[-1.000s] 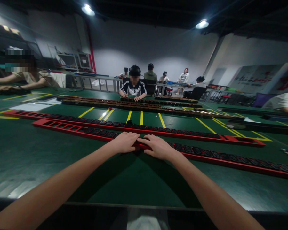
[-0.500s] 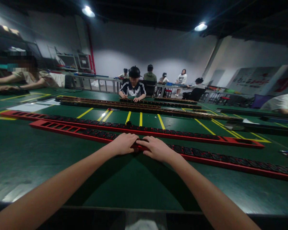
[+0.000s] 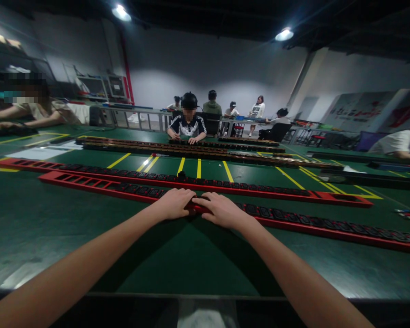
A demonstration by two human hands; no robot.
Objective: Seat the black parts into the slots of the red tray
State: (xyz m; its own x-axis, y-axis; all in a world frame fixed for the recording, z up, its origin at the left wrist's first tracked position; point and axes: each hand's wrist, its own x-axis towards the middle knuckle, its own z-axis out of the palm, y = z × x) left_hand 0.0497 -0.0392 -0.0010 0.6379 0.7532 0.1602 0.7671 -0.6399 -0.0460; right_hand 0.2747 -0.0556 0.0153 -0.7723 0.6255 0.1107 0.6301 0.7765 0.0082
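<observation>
Lying straight under both hands, the near red socket strip (image 3: 294, 228) runs with its long axis across the view, its left end farther off and its right side slanting nearer until it leaves the frame. Neither hand is clearly nearer: the left hand (image 3: 176, 203) and the right hand (image 3: 222, 209) meet on it around the middle of the view, fingertips almost together, the left one on the side toward the open slots (image 3: 85, 182). Fingers curl over the strip with thumbs low along its front edge; whether they pinch a part or merely press cannot be told, since the knuckles hide it. The strip sits on the green table (image 3: 191, 269), a slim red frame filled with black sockets (image 3: 276, 213) flecked with red. Just behind it lies a second red strip (image 3: 276, 195), roughly parallel.
</observation>
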